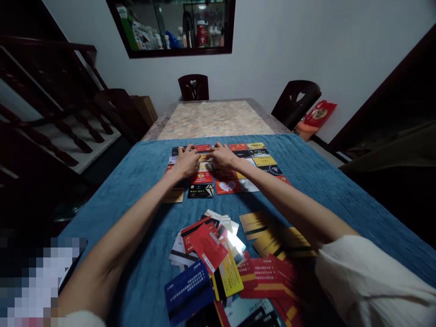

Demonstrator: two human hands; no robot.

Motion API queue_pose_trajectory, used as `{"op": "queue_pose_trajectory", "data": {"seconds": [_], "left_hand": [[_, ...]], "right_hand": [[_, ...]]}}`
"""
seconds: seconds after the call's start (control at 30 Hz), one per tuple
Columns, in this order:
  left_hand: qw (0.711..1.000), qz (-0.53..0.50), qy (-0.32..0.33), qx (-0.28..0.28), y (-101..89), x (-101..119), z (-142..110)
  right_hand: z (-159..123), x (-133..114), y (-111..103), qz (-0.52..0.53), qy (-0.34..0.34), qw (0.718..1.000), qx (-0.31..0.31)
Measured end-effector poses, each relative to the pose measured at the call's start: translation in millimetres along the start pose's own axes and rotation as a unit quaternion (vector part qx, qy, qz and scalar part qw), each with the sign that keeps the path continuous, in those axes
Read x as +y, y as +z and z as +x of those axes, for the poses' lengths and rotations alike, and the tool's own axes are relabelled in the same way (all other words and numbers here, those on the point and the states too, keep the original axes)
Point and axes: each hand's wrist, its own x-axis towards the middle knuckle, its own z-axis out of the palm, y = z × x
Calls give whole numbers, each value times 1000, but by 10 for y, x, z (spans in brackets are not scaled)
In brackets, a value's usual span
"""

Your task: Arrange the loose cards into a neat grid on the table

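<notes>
My left hand (187, 162) reaches over the left part of a neat grid of plastic cards, its fingers apart and pointing down onto them. Close by on the right, my right hand (223, 157) rests over the same grid, fingers spread and bent towards the left. Between the fingertips lies a gold card (205, 157) in a column of cards. Lower in that column are a red card (201, 177) and a black VIP card (200, 191). I make out no card lifted in either hand. My hands hide several cards in the grid.
Nearer me lies a loose, overlapping pile with a blue card (189, 290), a yellow card (229, 274), red cards (265, 274) and gold cards (254, 225). A blue cloth (136, 181) covers the table's near part. Chairs (193, 87) stand around the table.
</notes>
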Motion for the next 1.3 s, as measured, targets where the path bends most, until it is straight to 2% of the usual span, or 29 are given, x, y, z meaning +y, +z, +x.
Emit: {"op": "queue_pose_trajectory", "data": {"seconds": [0.17, 0.4, 0.7, 0.87, 0.97, 1.1, 1.3], "left_hand": [[999, -25, -4, 27, -132, 218, -284], [998, -66, 0, 19, -240, 528, -757], [991, -125, 49, 20, -325, 793, -1257], [984, -165, 66, 22, -361, 841, -1434], [976, -199, 84, -2, -378, 828, -1506], [959, -255, 113, -48, -424, 755, -1582], [943, -298, 132, -70, -488, 684, -1648]], "right_hand": [[-339, -105, -21, 5, -34, 999, 13], [-847, -295, -38, 34, -66, 997, 26], [-1452, -632, -51, 100, -143, 982, 70], [-1711, -852, -74, 129, -191, 970, 71], [-1804, -955, -80, 147, -210, 965, 60], [-1872, -1045, -92, 171, -231, 957, 50], [-1904, -1092, -97, 169, -235, 957, 32]]}}
